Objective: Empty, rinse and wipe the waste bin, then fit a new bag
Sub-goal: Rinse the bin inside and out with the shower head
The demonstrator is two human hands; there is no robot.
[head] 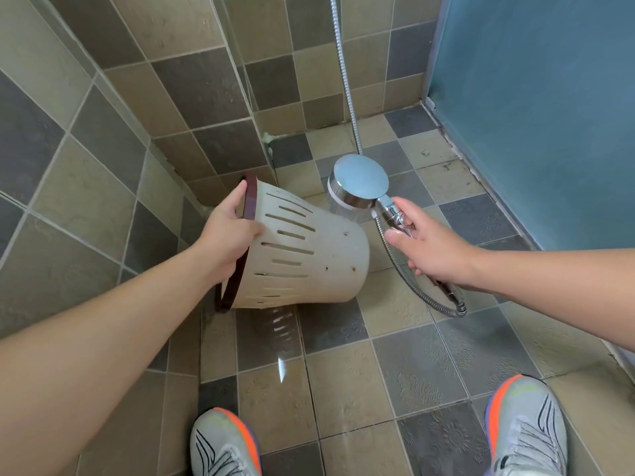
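cream bin point(309, 255) tipped, base right | left hand point(228, 235) fingers grip rim | right hand point(434, 249) holds shower head point(359, 182)

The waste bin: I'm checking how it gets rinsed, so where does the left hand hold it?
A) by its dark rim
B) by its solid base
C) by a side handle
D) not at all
A: the left hand grips the dark rim band of the tilted waste bin, with the base pointing away from it.

Left hand point(229, 231) grips tilted bin point(302, 249); right hand point(433, 245) holds showerhead point(359, 182)
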